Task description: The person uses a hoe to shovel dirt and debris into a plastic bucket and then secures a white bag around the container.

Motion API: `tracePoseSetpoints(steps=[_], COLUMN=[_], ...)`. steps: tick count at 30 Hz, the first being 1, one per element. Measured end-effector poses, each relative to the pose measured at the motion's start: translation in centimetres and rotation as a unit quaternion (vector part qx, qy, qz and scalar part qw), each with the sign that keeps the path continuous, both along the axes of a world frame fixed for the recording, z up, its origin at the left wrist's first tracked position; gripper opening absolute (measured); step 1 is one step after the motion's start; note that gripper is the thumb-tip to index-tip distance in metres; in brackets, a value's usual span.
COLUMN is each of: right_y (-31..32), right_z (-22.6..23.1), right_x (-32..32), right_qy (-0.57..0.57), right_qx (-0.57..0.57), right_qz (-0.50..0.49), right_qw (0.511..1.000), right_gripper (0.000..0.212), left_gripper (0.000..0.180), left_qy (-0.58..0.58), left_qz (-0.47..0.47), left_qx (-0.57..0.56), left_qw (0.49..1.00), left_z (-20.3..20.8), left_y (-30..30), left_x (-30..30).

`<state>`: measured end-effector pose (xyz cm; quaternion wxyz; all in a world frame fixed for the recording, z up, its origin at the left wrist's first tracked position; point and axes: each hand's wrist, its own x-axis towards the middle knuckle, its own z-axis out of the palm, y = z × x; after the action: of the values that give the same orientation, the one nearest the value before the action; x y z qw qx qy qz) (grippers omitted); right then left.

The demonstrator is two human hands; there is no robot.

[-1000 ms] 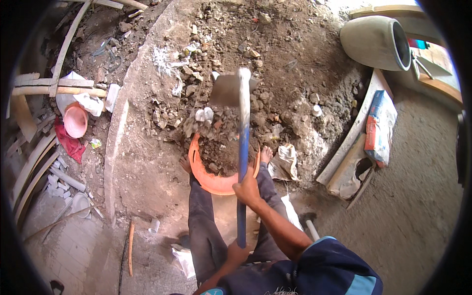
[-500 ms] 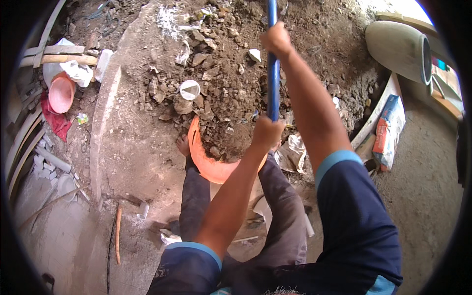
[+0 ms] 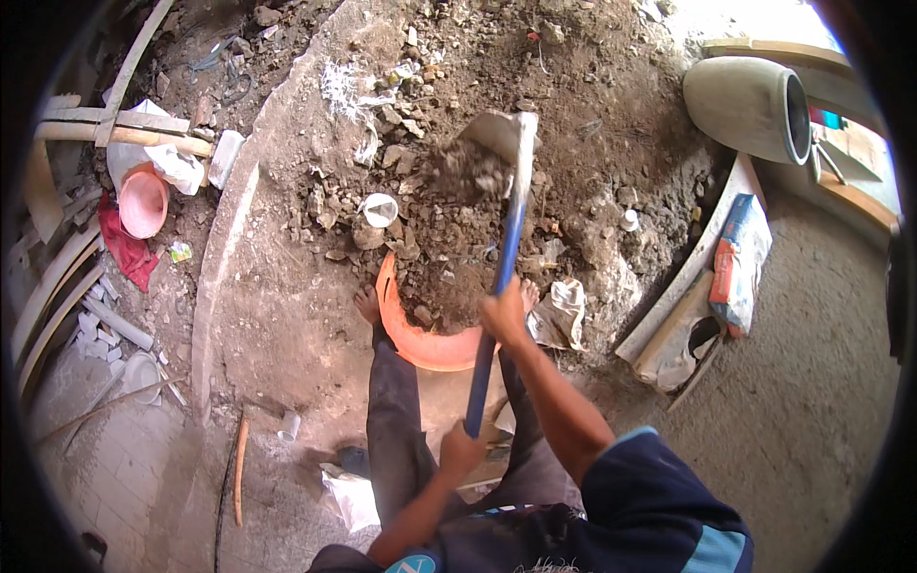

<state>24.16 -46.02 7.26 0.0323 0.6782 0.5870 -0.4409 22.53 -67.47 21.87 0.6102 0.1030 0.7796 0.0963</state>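
Note:
Both my hands grip a hoe (image 3: 508, 250) with a long blue handle and a pale worn upper end. Its metal blade (image 3: 493, 132) is over the far soil, with loose brown dirt blurred beneath it. Lower down, my left hand (image 3: 461, 453) is wrapped round the handle near its end. Farther up, my right hand (image 3: 503, 316) is closed round the handle, near my right foot. An orange basin (image 3: 430, 350) lies between my feet, its near rim curved toward me. Dirt and stones fill its far side, and the handle crosses above its right end.
Loose soil and rubble (image 3: 401, 239) spread ahead, with a white cup (image 3: 379, 210) on them. At the right are a large grey jar (image 3: 735, 107) and a red, white and blue sack (image 3: 742, 260). A pink basin (image 3: 143, 202) and wood planks (image 3: 124, 136) are at the left.
The hoe has swung down from high overhead, bringing its blade into view over the soil. Both hands have dropped toward me, and the right hand has shifted left.

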Motion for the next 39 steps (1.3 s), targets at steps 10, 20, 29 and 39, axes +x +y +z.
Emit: tracePoseSetpoints(steps=[10,20,29,39], right_y=[12.9,35.5,20.3,12.5], right_z=[-1.7,-13.4,-7.8,-4.5], right_x=[-7.4,-23.5,-19.1,-12.5], right_qy=[0.072,-0.037,-0.056,-0.044], right_qx=[0.083,0.131,0.015,-0.05], right_qz=[-0.008,0.051,0.124,0.105], right_qw=[0.994,0.989,0.991,0.992], right_gripper=[0.043,0.053,0.046,0.046], left_gripper=[0.022,0.023,0.019,0.033], left_qy=[0.112,0.094,0.014,-0.058], left_qz=[0.086,0.095,0.205,0.221], left_qx=[0.231,0.253,0.16,0.067], left_qw=[0.963,0.958,0.966,0.971], left_z=[-15.7,-24.7,-14.3,-6.0], left_y=[9.0,29.4,17.8,10.8], left_x=[-0.2,-14.8,-9.3,-4.2])
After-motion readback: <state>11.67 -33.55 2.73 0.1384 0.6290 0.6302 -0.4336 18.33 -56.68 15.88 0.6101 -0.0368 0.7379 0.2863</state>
